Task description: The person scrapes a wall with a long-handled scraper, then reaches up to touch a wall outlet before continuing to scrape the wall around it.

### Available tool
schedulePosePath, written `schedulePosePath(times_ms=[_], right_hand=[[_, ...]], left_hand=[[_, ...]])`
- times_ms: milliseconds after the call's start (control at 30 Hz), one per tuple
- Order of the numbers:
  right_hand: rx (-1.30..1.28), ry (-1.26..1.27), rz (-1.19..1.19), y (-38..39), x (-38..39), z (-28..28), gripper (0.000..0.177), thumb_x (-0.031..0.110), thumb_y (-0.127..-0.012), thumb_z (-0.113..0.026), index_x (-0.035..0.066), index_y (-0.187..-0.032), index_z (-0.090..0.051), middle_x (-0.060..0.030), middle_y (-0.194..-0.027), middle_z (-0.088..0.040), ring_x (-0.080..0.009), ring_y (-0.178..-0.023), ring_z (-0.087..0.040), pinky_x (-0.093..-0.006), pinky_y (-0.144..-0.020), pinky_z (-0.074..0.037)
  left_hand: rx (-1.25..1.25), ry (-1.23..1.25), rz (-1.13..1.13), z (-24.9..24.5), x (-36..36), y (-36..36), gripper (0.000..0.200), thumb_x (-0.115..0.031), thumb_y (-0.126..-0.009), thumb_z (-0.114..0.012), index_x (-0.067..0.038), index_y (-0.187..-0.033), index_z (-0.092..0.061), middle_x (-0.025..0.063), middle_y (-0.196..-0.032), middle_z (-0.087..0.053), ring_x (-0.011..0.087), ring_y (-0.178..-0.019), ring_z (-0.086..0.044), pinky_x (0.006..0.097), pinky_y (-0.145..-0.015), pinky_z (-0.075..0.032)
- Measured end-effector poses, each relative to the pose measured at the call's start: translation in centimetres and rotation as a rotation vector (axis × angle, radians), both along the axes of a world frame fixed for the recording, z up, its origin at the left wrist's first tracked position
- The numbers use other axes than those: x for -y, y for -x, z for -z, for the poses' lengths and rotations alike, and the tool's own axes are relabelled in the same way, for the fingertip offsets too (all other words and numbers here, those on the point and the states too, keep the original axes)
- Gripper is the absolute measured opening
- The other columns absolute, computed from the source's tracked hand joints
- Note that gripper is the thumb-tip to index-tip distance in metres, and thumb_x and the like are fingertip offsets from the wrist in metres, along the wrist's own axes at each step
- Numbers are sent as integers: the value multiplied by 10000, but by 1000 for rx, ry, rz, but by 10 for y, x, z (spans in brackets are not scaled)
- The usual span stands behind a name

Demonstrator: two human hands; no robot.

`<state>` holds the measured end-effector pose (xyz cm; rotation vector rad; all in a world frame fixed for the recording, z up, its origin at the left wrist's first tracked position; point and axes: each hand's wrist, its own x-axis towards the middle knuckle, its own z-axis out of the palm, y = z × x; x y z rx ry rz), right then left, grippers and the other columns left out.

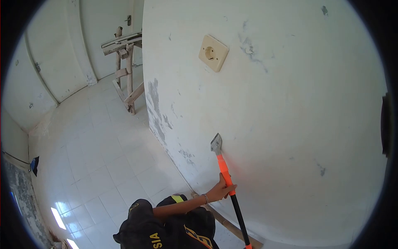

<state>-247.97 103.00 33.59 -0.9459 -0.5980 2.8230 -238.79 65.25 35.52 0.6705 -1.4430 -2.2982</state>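
Note:
A long-handled scraper (224, 169) with a metal blade, an orange neck and a black shaft slants up along the white wall (290, 108). My left hand (219, 191) comes in from the left and is closed around the orange part, just above the black shaft. The blade's tip lies close to the wall surface, below a cream wall socket (213, 53). A bracelet circles my wrist. The handle's lower end runs out at the bottom edge. My right hand is out of view.
Grey patches of worn paint (155, 110) mark the wall's left corner. A rough wooden trestle (126, 70) stands behind it on the tiled floor (95, 153). Doors (54, 54) line the far left. A wooden strip (230, 226) lies along the wall's foot.

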Motion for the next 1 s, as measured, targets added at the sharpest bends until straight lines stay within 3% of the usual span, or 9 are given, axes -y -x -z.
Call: schedulePosePath(times_ms=[167, 367, 467, 533, 667, 700, 800, 833, 1000], right_hand=[[24, 194, -55, -13, 31, 31, 441, 275, -880, -469, 205, -472, -319, 31, -395, -342, -111, -350, -293, -275, -354, -221], [-133, 242, -121, -18, 25, 75, 441, 264, -892, -472, 187, -472, -362, 19, -409, -368, -136, -413, -384, -320, -475, -337], [-27, 635, -115, -23, 51, 75, 434, 227, -887, -474, 166, -469, -374, 6, -418, -393, -153, -428, -397, -342, -505, -344], [16, 1499, -122, -1, -1, 153, 403, 177, -858, -495, 145, -469, -397, -3, -427, -418, -160, -426, -401, -343, -487, -344], [42, 1593, -167, 19, -80, 214, 341, 142, -805, -527, 145, -474, -445, -14, -442, -440, -168, -438, -425, -366, -472, -339], [-17, 1046, -145, 19, -81, 206, 330, 148, -789, -535, 131, -474, -438, -28, -455, -434, -181, -456, -418, -371, -492, -355], [-265, 1030, -195, -3, -3, 180, 349, 162, -806, -529, 114, -477, -422, -47, -479, -421, -206, -485, -399, -381, -518, -372], [-25, 1564, -95, -6, 3, 178, 400, 179, -857, -495, 111, -476, -395, -60, -498, -398, -219, -507, -373, -394, -525, -368], [20, 1515, -184, -25, -4, 142, 417, 155, -885, -442, 131, -478, -355, -55, -497, -386, -211, -490, -371, -399, -521, -372]], left_hand=[[-56, 98, -240, 44, 8, 11, 516, -255, -930, -580, -44, -1176, -178, 85, -850, -567, 109, -584, -544, 230, -466, -449], [80, 27, -34, 43, 20, -3, 490, -303, -931, -571, -70, -1129, -188, 70, -806, -557, 104, -521, -520, 239, -406, -437], [95, 38, -170, 50, 36, -3, 491, -306, -931, -572, -71, -1109, -179, 67, -784, -562, 92, -501, -505, 230, -389, -427], [98, 56, -182, 57, 28, 1, 525, -320, -927, -576, -58, -1126, -166, 67, -781, -562, 95, -501, -511, 230, -382, -429], [184, -43, 125, 62, 5, -2, 644, -394, -912, -593, -37, -1184, -132, 72, -784, -566, 97, -501, -508, 227, -387, -430], [164, -17, 101, 63, 7, -1, 594, -383, -921, -583, -49, -1168, -159, 78, -783, -566, 100, -503, -514, 222, -389, -426], [73, -36, -122, 47, 32, -6, 532, -358, -932, -574, -57, -1144, -191, 76, -780, -567, 103, -516, -532, 221, -388, -427], [62, 19, -193, 54, 42, -4, 486, -338, -939, -568, -58, -1112, -209, 70, -779, -572, 101, -514, -526, 229, -403, -433], [63, 26, -264, 63, 16, 3, 486, -294, -937, -586, -45, -1145, -224, 64, -777, -558, 90, -456, -470, 205, -396, -386]])
